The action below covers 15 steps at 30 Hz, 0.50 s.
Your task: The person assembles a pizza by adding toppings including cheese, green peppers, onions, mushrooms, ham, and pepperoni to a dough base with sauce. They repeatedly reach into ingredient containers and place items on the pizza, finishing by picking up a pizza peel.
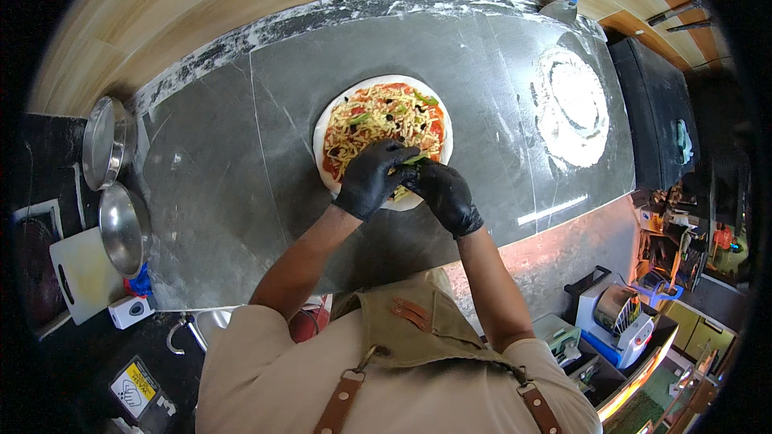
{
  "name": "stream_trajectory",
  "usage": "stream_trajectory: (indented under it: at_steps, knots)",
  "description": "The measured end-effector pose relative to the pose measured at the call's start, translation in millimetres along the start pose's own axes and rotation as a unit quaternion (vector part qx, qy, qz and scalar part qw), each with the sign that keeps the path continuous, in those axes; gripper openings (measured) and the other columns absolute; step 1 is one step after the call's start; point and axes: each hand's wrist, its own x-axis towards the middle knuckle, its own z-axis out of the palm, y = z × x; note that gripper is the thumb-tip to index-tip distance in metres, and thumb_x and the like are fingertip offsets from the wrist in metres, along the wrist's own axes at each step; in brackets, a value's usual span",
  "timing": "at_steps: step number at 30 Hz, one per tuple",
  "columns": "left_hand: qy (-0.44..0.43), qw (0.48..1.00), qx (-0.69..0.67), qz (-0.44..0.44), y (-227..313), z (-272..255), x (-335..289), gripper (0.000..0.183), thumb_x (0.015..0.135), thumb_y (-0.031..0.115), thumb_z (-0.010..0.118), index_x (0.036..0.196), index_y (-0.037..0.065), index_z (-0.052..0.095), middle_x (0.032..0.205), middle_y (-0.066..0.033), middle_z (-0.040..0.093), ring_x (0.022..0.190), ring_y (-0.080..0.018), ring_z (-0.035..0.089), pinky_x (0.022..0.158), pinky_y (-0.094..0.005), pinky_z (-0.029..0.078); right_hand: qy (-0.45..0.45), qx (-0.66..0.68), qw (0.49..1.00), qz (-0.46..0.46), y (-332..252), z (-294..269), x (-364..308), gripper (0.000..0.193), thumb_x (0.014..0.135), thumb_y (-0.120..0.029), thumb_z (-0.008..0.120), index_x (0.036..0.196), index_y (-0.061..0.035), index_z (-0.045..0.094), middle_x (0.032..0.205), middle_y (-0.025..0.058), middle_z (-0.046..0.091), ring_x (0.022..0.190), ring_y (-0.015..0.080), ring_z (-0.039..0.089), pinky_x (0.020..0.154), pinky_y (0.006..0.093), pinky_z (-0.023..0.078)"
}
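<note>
An uncooked pizza point(378, 104) lies on the grey counter in front of me. Red sauce, shredded pale cheese, black olive pieces and a few green pepper strips point(359, 119) cover it inside a bare dough rim. Both of my hands wear black gloves and hover over its near part. My left hand point(374, 179) is closed, its fingertips pinching at a green pepper strip point(415, 158) between the hands. My right hand point(445, 196) curls closed against the same strip from the other side; whatever else lies inside its fingers is hidden.
White flour point(569, 108) is spread at the counter's right, with a blue-handled scraper point(567, 5) at the far edge. Metal bowls point(125, 229) and a white cutting board point(86, 276) sit left of the counter point(213, 153). A black box point(655, 108) borders its right end.
</note>
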Motion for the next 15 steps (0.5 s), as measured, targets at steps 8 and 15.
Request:
stream_trajectory:
  at_steps: [8,15]
  knots:
    - [0.078,0.991,-0.103,-0.019,1,19,-40,0.024,0.087,0.001,0.072,0.111,0.005,0.074,0.101,-0.0144,0.071,0.097,-0.0338,0.068,0.085,-0.0429,0.053,0.025,0.375,0.891,0.256,10,17,-16,0.035,0.103,-0.011,0.061,0.131,0.0088,0.061,0.121,0.0152,0.07,0.108,0.0219,0.069,0.095,0.0333,0.057]
    - [0.112,0.992,0.06,-0.022,-6,17,-49,0.025,0.086,0.009,0.076,0.111,0.008,0.074,0.101,-0.0127,0.071,0.096,-0.0337,0.066,0.083,-0.0446,0.052,0.083,0.196,0.956,0.203,11,2,-22,0.037,0.1,-0.008,0.063,0.133,0.0073,0.06,0.123,0.0139,0.07,0.111,0.0223,0.069,0.103,0.0333,0.053]
